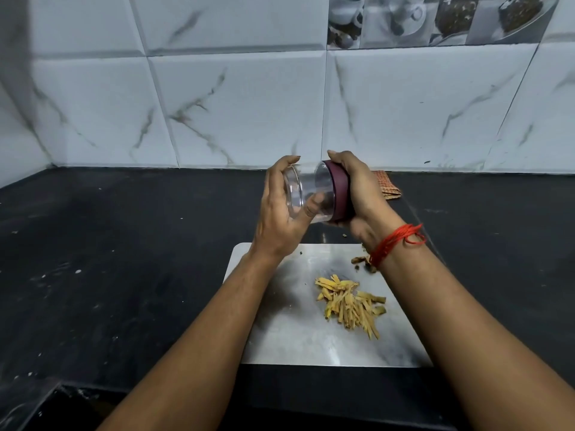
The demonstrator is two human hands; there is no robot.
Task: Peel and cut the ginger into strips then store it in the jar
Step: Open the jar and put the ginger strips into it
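Hands (281,213) (362,194) around jar (320,186), above ginger strips (348,303)

**Soft, even light with wide-angle bending at the edges**

The tiled wall (249,104) beyond the hands is bright, dimming toward the far left corner. The black counter (124,244) left of them stays dull. The pale board (295,337) below them carries a hazy sheen. The clear jar (308,194) between the left hand (280,219) and right hand (357,191) shows faint glints. Tile lines slant and bow toward the frame edges, and detail is slightly soft.
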